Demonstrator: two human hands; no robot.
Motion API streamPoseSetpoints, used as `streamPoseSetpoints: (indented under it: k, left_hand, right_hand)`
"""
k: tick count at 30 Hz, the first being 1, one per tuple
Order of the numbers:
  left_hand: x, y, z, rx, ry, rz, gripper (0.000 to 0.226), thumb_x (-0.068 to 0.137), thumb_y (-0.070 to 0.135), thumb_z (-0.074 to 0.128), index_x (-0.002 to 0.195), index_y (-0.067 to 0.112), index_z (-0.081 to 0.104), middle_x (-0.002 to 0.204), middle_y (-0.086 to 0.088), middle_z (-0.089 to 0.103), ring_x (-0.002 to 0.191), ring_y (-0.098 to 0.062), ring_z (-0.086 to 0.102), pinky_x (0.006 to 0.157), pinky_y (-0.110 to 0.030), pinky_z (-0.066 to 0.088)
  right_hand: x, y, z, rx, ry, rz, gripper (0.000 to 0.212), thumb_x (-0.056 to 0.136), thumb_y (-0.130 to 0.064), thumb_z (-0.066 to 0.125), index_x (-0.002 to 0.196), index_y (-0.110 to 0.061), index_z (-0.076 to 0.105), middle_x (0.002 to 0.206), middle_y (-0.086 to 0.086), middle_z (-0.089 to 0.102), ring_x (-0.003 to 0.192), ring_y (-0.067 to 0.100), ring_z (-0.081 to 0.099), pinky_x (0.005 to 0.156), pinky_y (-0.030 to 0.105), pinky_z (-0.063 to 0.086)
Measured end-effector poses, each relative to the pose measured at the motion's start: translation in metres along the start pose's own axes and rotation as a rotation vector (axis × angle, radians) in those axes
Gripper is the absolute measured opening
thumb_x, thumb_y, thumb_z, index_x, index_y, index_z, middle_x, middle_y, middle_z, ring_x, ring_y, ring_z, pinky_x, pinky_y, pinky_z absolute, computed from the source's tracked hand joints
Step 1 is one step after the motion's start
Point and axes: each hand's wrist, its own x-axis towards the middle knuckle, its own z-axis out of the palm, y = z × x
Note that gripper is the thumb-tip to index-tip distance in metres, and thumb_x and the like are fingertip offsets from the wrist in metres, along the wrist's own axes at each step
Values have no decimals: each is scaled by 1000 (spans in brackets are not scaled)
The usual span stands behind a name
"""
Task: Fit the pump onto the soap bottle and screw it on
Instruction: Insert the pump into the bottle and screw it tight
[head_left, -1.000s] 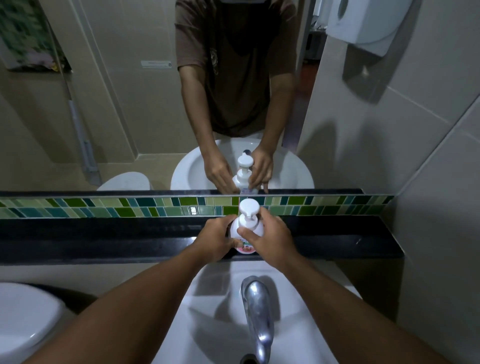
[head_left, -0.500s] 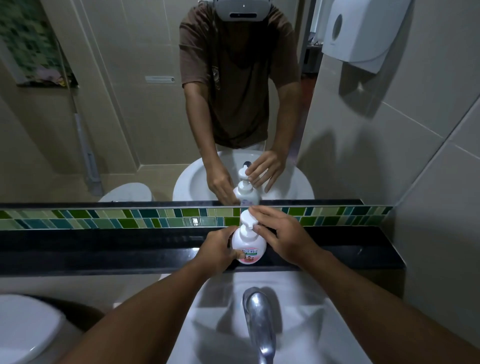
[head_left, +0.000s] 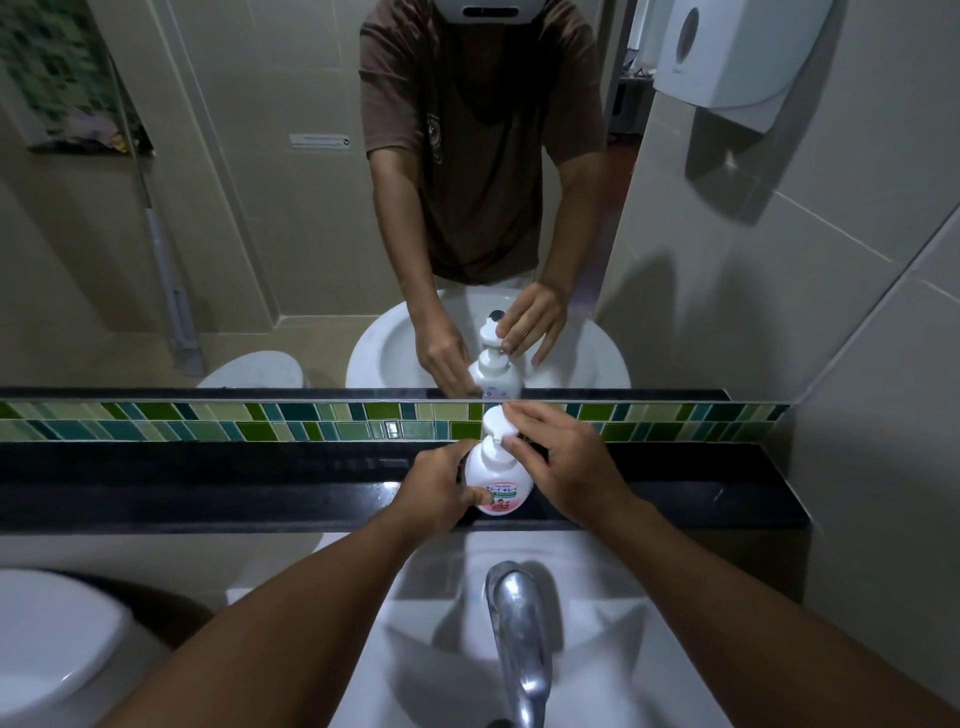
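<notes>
A white soap bottle (head_left: 500, 475) with a pink and red label stands upright on the black ledge (head_left: 208, 483) below the mirror. My left hand (head_left: 439, 486) wraps around the bottle's left side, thumb on the label. The white pump (head_left: 497, 422) sits on top of the bottle's neck. My right hand (head_left: 558, 457) reaches in from the right, its fingertips pinching the pump head and the collar just under it. The mirror shows both hands and the bottle from behind.
A chrome tap (head_left: 519, 644) rises over the white basin (head_left: 415, 639) just in front of the ledge. A white toilet (head_left: 47, 639) stands at the lower left. A white paper dispenser (head_left: 737, 57) hangs on the tiled right wall. Green mosaic tiles (head_left: 260, 423) run behind the ledge.
My right hand has let go of the bottle's body and risen to the pump head, fingers spread around it. My left hand keeps its hold. The view has shifted slightly upward.
</notes>
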Motion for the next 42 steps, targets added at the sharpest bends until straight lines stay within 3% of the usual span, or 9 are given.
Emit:
streamPoseSetpoints:
  k: [5,8,11,18,26,36,42]
  left_hand:
    - [-2,2,0,-5,-6,-4,60,69,17,92,124,23,68,111,2,75,97,-13,70,91,-30,55]
    - [-2,2,-1,6,-9,3,57,70,15,92,121,22,68,103,6,74,87,-7,68,79,-14,51]
    - [-2,2,0,1,-2,4,59,69,16,92,121,23,68,106,5,76,93,-9,71,85,-21,53]
    - [-1,-1,1,-11,6,9,63,68,18,93,125,23,67,111,3,76,97,-12,71,91,-31,56]
    - [0,-1,1,-20,3,-9,63,68,17,93,126,22,67,113,1,76,99,-14,71,94,-36,56]
    - [0,-2,2,-25,1,-4,62,69,17,92,126,24,67,114,2,75,100,-13,70,93,-34,56]
    - [0,-3,2,-14,7,10,62,67,15,92,124,24,68,112,2,76,99,-11,70,92,-30,54]
  right_hand:
    - [0,-15,2,59,18,77,63,83,-24,81,140,-6,61,138,9,65,124,18,61,109,23,44]
    - [1,-20,11,14,56,104,57,82,-27,83,132,-5,68,134,12,68,121,22,64,106,16,40]
    - [1,-21,20,-35,99,104,46,80,-19,88,121,-2,74,127,15,72,114,27,69,102,21,44]
    - [0,-18,26,-48,148,74,34,82,-9,83,116,-3,76,123,15,73,109,30,71,95,37,57]
    - [0,-17,20,-22,112,60,31,86,-11,78,116,-4,76,127,17,72,111,30,70,99,33,53]
    - [2,-13,15,24,77,48,33,86,-14,76,117,-4,76,129,17,71,112,30,71,97,41,57]
    - [2,-12,15,59,61,60,33,87,-15,74,117,-4,76,130,15,70,113,26,70,102,30,50]
